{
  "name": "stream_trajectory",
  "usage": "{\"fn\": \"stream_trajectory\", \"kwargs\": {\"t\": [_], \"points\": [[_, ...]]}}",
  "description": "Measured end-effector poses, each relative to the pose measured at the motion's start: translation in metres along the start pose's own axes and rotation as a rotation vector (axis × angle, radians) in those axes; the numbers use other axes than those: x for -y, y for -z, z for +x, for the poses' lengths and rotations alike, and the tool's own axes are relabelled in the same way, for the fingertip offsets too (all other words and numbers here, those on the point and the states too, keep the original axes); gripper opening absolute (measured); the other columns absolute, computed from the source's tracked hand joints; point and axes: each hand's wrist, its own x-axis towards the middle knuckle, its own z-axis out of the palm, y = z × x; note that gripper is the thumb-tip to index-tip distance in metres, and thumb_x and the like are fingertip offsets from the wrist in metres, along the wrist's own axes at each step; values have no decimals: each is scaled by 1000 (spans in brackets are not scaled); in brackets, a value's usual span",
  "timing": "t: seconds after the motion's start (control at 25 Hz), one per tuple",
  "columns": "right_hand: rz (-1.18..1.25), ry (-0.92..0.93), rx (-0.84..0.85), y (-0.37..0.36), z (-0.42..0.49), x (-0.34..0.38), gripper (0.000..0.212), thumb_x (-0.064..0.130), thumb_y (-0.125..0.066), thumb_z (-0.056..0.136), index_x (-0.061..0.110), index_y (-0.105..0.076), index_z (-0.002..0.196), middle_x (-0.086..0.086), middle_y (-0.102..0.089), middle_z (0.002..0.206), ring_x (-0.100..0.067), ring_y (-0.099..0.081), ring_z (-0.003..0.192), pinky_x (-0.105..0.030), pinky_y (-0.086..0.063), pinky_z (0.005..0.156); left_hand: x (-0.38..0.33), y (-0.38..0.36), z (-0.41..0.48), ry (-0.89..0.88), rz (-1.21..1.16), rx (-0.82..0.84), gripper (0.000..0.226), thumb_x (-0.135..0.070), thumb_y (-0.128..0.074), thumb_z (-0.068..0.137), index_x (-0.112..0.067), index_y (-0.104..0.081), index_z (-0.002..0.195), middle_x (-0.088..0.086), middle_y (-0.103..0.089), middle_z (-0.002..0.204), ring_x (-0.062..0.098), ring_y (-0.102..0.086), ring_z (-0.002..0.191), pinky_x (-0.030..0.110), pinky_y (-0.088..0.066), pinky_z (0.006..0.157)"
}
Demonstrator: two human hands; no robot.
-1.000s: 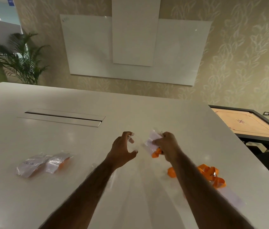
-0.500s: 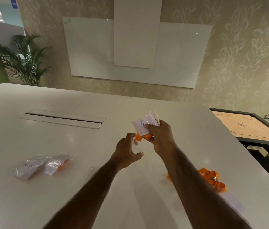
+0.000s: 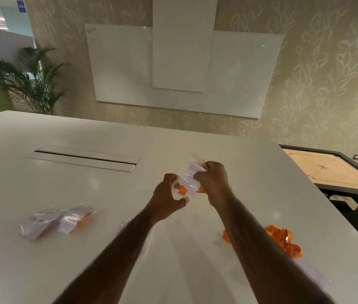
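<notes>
The left grip (image 3: 168,195) has closed the gap. Half a second ago it hung below and apart from the clear pouch (image 3: 190,179); now its curled fingers sit right against the pouch's near-left edge, with the thumb spread just underneath the lower corner. Whether those fingers already pinch the plastic or only touch it, I cannot tell.

The right grip (image 3: 212,183) has its fingers and thumb wrapped tight round the pouch's right side and holds it up off the surface (image 3: 107,194), between the two grips, a little lower and more tilted than a moment ago. The white label with blue handwriting faces the camera. A bit of orange strip (image 3: 181,190) shows at the pouch's bottom, just beside the left grip's thumb.

The shift reads as a move from one-handed carrying to two-handed work. With both grips on opposite edges, the pouch can be pressed shut or smoothed along its mouth, and that looks like the step now in hand. The strip seems to be mostly inside.

Well off to the left of the left grip, two filled pouches (image 3: 57,221) lie side by side and touching on the surface, so this one probably joins them next. Behind the right grip, toward the person and partly under that forearm, a loose orange ribbon (image 3: 283,238) lies heaped.
</notes>
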Motion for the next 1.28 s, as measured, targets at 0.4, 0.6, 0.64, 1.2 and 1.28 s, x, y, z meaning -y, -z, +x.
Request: {"fn": "stream_trajectory", "kwargs": {"t": [0.4,0.6,0.64,1.2,1.28], "points": [[-446,216,-21,-10,0,9,6,8,-63,86,11,-60,81,0,-60,73,-19,-61,69,-31,-53,63,-10,-4,8,-27,46,72,71,-37,-85,74,-20,-40,127,-9,-53,115,12,-58,103,21,-50,87],[-392,265,-71,-13,-2,10,11,10,-63,87,17,-56,81,10,-53,70,-7,-53,62,-19,-36,52,-15,-5,11,-80,44,63,81,-53,-81,75,-19,-41,138,-4,-54,133,14,-58,115,29,-53,99],[-376,264,-68,-13,-1,11,11,12,-64,88,17,-56,82,12,-52,70,-6,-51,61,-17,-33,51,-17,-5,11,-85,31,61,83,-57,-77,77,-17,-41,140,-1,-55,136,13,-58,118,30,-51,103],[-73,-123,276,-10,1,21,28,23,-61,88,1,-67,104,-16,-70,100,-28,-70,95,-39,-59,86,-19,-6,15,-180,32,-2,84,-52,-81,73,-27,-37,140,-4,-51,140,7,-54,121,25,-47,103],[-14,-188,331,-5,2,24,31,20,-58,91,-2,-66,110,-21,-69,107,-35,-68,107,-48,-54,100,-16,-9,22,-135,101,58,81,-53,-79,77,-25,-37,141,-3,-49,142,8,-52,124,24,-45,105]]}}
